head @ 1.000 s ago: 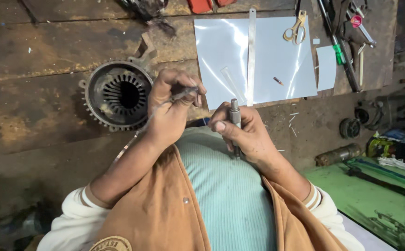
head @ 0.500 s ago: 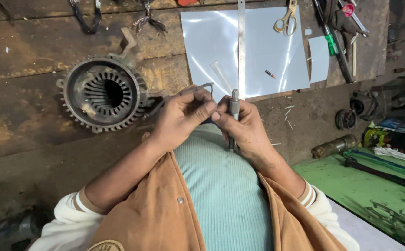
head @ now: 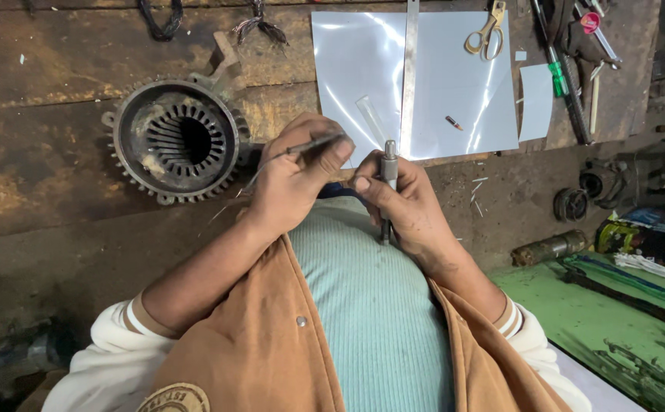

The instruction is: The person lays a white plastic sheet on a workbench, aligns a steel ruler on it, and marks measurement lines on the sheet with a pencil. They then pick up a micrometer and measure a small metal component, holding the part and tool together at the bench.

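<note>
The bench is a dark, scarred wooden workbench (head: 57, 152), oil-stained and scattered with bits of wire. At about ten o'clock from the hands lies a round motor stator (head: 176, 140), a toothed metal ring with slots running around its bore. At twelve to one o'clock lie glossy white sheets (head: 454, 107), with a steel ruler (head: 409, 76) laid across them and yellow-handled scissors (head: 485, 30) near their far edge. A row of hand tools (head: 569, 69) lies further round at one to two o'clock. At three to four o'clock lies a green surface (head: 622, 305), with a dull metal cylinder (head: 550, 246) at its near edge.

The person wears a tan vest over a pale green ribbed sweater. The left hand (head: 294, 179) is clenched around a slim dark tool (head: 313, 145), its tip pointing toward three o'clock; a thin wire (head: 260, 169) trails from the grip toward the stator. The right hand (head: 405, 206) grasps a grey metal rod (head: 388, 183) held upright, thumb and fingers wrapped round its middle. The rod sits at the centre of the scene, just over the bench edge against the sweater; its top is capped and ridged, and its lower end pokes out below the palm. The two hands are just beside each other.
</note>
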`<action>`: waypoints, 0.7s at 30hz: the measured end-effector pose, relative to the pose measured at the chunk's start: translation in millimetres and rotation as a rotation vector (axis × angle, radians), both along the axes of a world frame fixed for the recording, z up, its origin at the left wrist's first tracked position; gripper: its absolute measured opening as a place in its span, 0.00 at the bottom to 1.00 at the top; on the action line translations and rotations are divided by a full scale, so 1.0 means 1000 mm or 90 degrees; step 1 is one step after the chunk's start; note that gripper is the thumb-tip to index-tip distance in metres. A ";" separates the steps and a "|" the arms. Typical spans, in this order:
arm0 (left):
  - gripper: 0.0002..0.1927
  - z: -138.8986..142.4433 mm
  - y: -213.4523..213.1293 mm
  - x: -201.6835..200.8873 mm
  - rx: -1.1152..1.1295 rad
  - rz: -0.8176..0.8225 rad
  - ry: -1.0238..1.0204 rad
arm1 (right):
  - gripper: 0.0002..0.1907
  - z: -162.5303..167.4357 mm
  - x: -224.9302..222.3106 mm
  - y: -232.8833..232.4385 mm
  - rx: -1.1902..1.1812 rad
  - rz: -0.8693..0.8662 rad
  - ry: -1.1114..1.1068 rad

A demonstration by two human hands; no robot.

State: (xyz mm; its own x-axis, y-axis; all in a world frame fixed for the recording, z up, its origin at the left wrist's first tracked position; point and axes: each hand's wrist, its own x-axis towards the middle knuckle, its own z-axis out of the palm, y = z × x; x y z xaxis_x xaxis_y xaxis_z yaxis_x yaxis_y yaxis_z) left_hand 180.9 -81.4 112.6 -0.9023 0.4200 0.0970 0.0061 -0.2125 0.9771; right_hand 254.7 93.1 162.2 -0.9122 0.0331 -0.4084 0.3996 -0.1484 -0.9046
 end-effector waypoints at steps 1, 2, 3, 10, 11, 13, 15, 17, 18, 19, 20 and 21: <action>0.11 0.000 0.000 0.001 -0.004 -0.016 0.004 | 0.07 0.000 -0.002 0.000 -0.001 -0.014 -0.014; 0.11 0.000 0.000 0.002 -0.009 -0.033 0.008 | 0.07 -0.001 -0.003 0.000 -0.002 -0.029 -0.028; 0.11 0.000 0.001 0.002 -0.014 -0.051 0.012 | 0.07 -0.003 -0.005 0.000 -0.005 -0.032 -0.025; 0.10 -0.006 0.005 0.005 0.118 -0.050 -0.111 | 0.08 -0.007 -0.004 0.006 -0.035 0.024 0.013; 0.10 -0.007 0.005 0.005 0.125 -0.028 -0.129 | 0.08 -0.006 -0.003 0.007 -0.025 0.047 0.022; 0.10 -0.010 0.006 0.002 0.153 -0.011 -0.168 | 0.08 -0.001 0.001 0.011 0.080 0.045 -0.012; 0.11 -0.012 0.004 -0.001 0.193 -0.019 -0.212 | 0.11 0.003 -0.001 0.014 0.128 0.007 -0.015; 0.09 -0.013 0.004 0.000 0.169 -0.040 -0.205 | 0.17 0.006 -0.003 0.018 0.117 -0.074 0.004; 0.09 -0.014 0.006 0.001 0.158 -0.052 -0.202 | 0.18 0.007 -0.005 0.019 0.079 -0.090 0.032; 0.09 -0.015 0.008 0.003 0.158 -0.057 -0.213 | 0.20 0.009 -0.006 0.020 0.042 -0.109 0.058; 0.09 -0.015 0.010 0.005 0.159 -0.063 -0.225 | 0.21 0.010 -0.006 0.021 0.007 -0.128 0.083; 0.10 -0.016 0.012 0.006 0.161 -0.070 -0.234 | 0.21 0.011 -0.007 0.021 -0.017 -0.127 0.097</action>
